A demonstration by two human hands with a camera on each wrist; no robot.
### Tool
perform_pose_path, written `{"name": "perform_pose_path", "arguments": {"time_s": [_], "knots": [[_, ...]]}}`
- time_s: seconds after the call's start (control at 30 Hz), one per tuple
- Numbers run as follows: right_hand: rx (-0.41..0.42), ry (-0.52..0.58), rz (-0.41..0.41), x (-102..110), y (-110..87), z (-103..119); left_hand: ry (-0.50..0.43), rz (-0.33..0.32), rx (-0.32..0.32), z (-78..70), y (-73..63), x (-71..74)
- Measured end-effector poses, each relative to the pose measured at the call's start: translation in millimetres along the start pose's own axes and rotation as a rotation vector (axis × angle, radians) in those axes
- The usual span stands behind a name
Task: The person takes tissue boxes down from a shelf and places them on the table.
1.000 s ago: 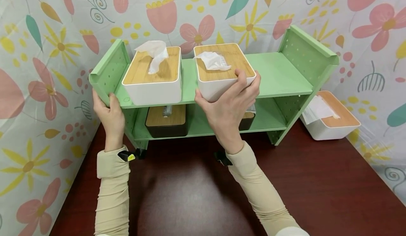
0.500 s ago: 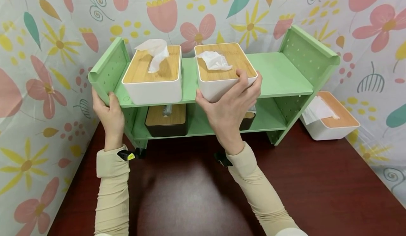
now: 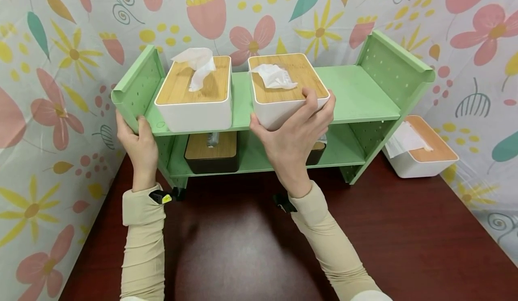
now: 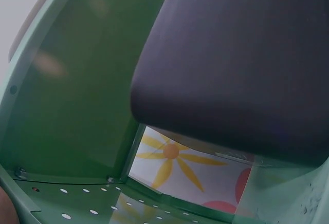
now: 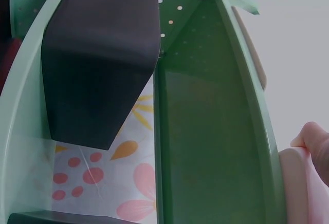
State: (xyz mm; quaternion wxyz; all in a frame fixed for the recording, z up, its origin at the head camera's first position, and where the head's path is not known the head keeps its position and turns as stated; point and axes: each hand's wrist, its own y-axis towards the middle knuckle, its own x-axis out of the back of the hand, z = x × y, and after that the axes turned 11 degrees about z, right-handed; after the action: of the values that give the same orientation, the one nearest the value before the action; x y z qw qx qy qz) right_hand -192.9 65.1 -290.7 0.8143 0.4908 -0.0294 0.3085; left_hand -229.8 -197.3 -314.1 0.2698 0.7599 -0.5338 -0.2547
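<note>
My left hand (image 3: 139,155) grips the front left corner of the green two-tier shelf (image 3: 364,92), its thumb on the inner side of the end panel. On the upper tier, my right hand (image 3: 293,141) holds the front of a white tissue box (image 3: 265,114) with a bamboo lid and a tissue poking out. The thumb is at its front left, with fingers at the right corner. In the right wrist view, part of that hand (image 5: 314,149) touches the box edge (image 5: 295,183). Left of it stands another white tissue box (image 3: 194,117), apart from both hands.
Two dark tissue boxes stand on the lower tier, one at left (image 3: 212,162) and one at right (image 3: 315,153), partly hidden by my right hand. Another white tissue box (image 3: 422,168) rests on the dark red table (image 3: 384,229), right of the shelf. A flower-patterned curtain (image 3: 259,4) hangs behind.
</note>
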Motion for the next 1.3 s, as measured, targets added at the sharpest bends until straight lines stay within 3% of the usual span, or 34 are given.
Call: {"name": "perform_pose_path", "arguments": {"time_s": [0.13, 0.43, 0.97, 1.1, 1.3], "knots": [[-0.001, 0.001, -0.003, 0.0, -0.3, -0.2, 0.001, -0.007, 0.003, -1.8, -0.3, -0.9], [0.005, 0.003, -0.007, 0.9, -0.1, -0.3, -0.027, -0.017, 0.035, -21.7, -3.6, -8.1], [0.021, 0.011, -0.012, 4.1, -2.1, -0.3, -0.042, -0.024, 0.050, -25.9, -3.7, -10.5], [0.020, 0.016, -0.009, 4.7, -1.8, 0.0, -0.046, -0.018, 0.051, -23.7, -2.4, -10.1], [0.004, 0.002, 0.011, 6.4, -2.1, 1.6, -0.026, -0.012, 0.037, -7.3, -0.1, -3.7]]}}
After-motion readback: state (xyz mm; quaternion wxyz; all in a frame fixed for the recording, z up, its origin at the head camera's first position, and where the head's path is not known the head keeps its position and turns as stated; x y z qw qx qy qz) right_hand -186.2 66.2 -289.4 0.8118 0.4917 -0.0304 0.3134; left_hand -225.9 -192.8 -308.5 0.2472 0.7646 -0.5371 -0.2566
